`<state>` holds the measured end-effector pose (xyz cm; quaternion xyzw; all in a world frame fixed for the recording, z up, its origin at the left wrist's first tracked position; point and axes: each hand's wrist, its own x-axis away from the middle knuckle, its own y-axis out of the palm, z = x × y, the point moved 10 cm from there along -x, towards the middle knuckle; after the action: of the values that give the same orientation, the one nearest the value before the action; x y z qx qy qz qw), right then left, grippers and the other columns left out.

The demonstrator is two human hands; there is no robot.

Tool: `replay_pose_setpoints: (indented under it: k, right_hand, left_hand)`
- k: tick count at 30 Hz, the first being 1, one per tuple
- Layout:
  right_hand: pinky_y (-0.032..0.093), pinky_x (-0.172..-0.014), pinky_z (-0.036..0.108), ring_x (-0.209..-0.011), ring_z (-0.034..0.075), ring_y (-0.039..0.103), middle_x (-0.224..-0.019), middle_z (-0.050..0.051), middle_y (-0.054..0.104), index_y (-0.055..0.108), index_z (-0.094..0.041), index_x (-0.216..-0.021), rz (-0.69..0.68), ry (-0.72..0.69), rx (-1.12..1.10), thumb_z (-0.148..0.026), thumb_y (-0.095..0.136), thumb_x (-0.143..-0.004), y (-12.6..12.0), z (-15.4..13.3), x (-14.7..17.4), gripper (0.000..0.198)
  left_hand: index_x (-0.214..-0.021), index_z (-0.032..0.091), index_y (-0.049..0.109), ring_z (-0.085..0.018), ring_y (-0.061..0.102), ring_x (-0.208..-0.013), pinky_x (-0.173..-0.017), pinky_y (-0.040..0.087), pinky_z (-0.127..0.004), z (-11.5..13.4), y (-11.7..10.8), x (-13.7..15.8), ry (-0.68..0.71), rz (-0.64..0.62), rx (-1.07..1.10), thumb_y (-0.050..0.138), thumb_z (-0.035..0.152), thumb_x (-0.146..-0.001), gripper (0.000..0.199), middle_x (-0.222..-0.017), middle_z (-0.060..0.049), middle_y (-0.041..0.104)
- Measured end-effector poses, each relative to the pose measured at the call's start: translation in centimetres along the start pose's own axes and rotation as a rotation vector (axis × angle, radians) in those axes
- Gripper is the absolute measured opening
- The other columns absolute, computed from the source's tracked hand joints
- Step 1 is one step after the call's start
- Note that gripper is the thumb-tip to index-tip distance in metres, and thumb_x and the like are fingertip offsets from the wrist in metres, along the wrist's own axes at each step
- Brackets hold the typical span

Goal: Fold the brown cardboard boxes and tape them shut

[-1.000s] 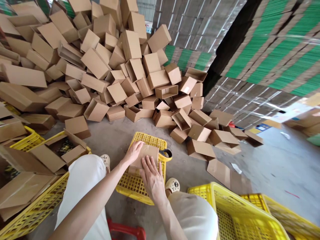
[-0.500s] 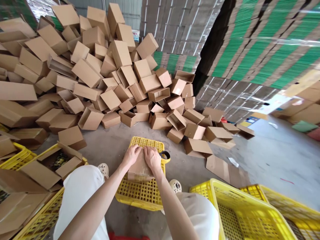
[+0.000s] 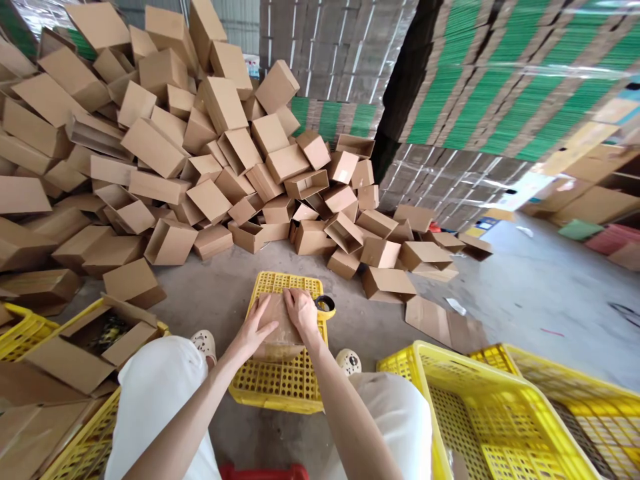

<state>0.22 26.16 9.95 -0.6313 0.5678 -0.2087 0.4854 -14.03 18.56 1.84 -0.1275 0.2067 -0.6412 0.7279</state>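
A small cardboard box point(image 3: 278, 333) with clear tape on its near side lies on an upturned yellow plastic crate point(image 3: 280, 390) between my knees. My left hand point(image 3: 254, 328) rests along the box's left edge, fingers spread and the thumb out over the top. On the right side of the top, my right hand point(image 3: 302, 313) presses with bent fingers; its fingertips are partly hidden. Just right of that hand, at the crate's edge, sits a black ring-shaped object point(image 3: 326, 303), perhaps a tape roll.
A big heap of cardboard boxes point(image 3: 210, 200) covers the floor ahead. At left, an open box point(image 3: 70, 360) with dark contents stands in a yellow crate. Yellow crates point(image 3: 430, 400) stand at right. Flattened cardboard stacks point(image 3: 500, 87) rise behind; a flat cardboard piece point(image 3: 440, 323) lies nearby.
My left hand has parted from the right one, sliding left and nearer along the box as its fingers spread. The right hand stays on the box top. The view has turned slightly right.
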Motion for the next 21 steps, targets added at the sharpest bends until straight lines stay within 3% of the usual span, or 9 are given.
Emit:
replay_pose_setpoints:
  k: [4,7,10,12,16,21]
  right_hand:
    - [0.044,-0.085,0.024,-0.091,0.018,0.069,-0.088,0.005,0.077,0.069,-0.024,-0.078,0.014,0.011,-0.030,-0.036,0.049,-0.110,-0.1,0.2,0.1,0.040]
    - [0.045,-0.085,0.025,-0.088,0.018,0.070,-0.088,0.005,0.077,0.069,-0.023,-0.080,0.035,0.016,-0.056,-0.031,0.046,-0.109,-0.2,0.7,0.0,0.038]
    - [0.044,-0.082,0.025,-0.085,0.018,0.070,-0.088,0.006,0.077,0.068,-0.023,-0.081,0.053,0.023,-0.073,-0.029,0.043,-0.109,-0.3,1.3,-0.1,0.038]
    - [0.044,-0.079,0.025,-0.084,0.018,0.070,-0.086,0.006,0.076,0.067,-0.023,-0.080,0.059,0.022,-0.080,-0.030,0.043,-0.108,-0.3,1.5,-0.1,0.038]
    - [0.042,-0.076,0.025,-0.082,0.019,0.070,-0.084,0.006,0.076,0.066,-0.023,-0.078,0.077,0.032,-0.085,-0.032,0.043,-0.108,-0.3,1.9,-0.2,0.039]
    - [0.041,-0.075,0.025,-0.082,0.019,0.070,-0.083,0.006,0.076,0.066,-0.023,-0.079,0.091,0.044,-0.088,-0.033,0.044,-0.108,-0.1,2.4,-0.3,0.038]
  left_hand:
    - [-0.161,0.032,0.043,-0.033,0.033,-0.160,-0.126,0.037,-0.052,-0.5,-0.1,2.3,-0.066,0.002,0.002,0.068,0.039,-0.095,0.071,-0.169,-0.012,0.042]
    - [-0.159,0.032,0.047,-0.033,0.036,-0.158,-0.125,0.039,-0.052,-0.3,-0.1,2.4,-0.077,0.021,-0.001,0.070,0.037,-0.093,0.071,-0.168,-0.011,0.044]
    - [-0.157,0.029,0.052,-0.034,0.043,-0.155,-0.123,0.042,-0.052,0.6,-0.8,0.4,-0.072,0.065,-0.034,0.073,0.030,-0.090,0.070,-0.167,-0.013,0.045]
    - [-0.148,0.026,0.061,-0.031,0.049,-0.151,-0.122,0.043,-0.049,1.7,-1.6,-1.8,-0.040,0.108,-0.098,0.070,0.026,-0.092,0.057,-0.162,-0.013,0.052]
    - [-0.111,0.022,0.078,-0.023,0.070,-0.124,-0.109,0.051,-0.035,3.7,-2.3,-5.9,-0.001,0.097,-0.222,0.064,0.027,-0.096,0.021,-0.129,-0.009,0.077]
    - [-0.087,0.023,0.079,-0.022,0.077,-0.093,-0.082,0.052,-0.029,4.2,-1.8,-8.6,-0.032,0.027,-0.324,0.070,0.037,-0.093,0.017,-0.096,-0.006,0.083]
